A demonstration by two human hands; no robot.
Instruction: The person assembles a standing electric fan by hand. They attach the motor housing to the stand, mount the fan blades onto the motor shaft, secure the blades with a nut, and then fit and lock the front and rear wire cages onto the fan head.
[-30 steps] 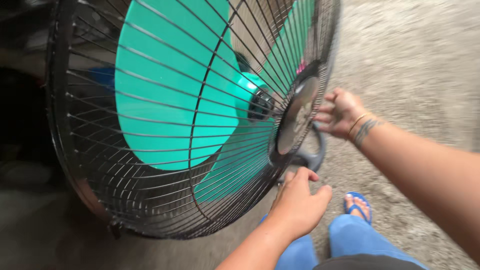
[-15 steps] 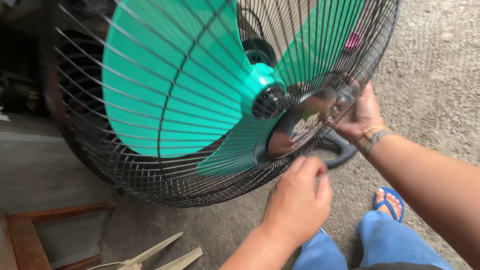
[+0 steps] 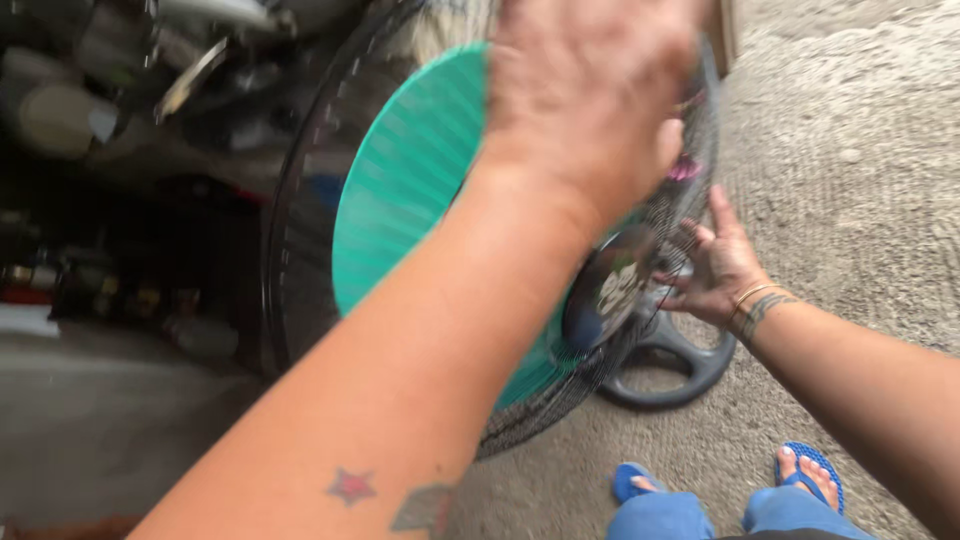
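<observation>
A large floor fan with a black wire grille (image 3: 297, 250) and teal blades (image 3: 400, 190) stands tilted in front of me. My left hand (image 3: 590, 90) is raised across the view at the top of the grille, blurred by motion; its fingers are hidden behind it. My right hand (image 3: 722, 268) is on the front grille beside the dark round centre cap (image 3: 610, 290), with its fingers hooked on the wires. The fan's dark ring base (image 3: 670, 370) lies on the floor below that hand.
Rough grey concrete floor (image 3: 860, 180) stretches to the right. Dark cluttered shelves with jars and metal parts (image 3: 120, 100) fill the left side behind the fan. My feet in blue sandals (image 3: 810, 470) and jeans show at the bottom edge.
My left hand has swung up from below the centre cap to the top of the grille. The fan has turned more edge-on, and my right hand has slid lower beside the cap.
</observation>
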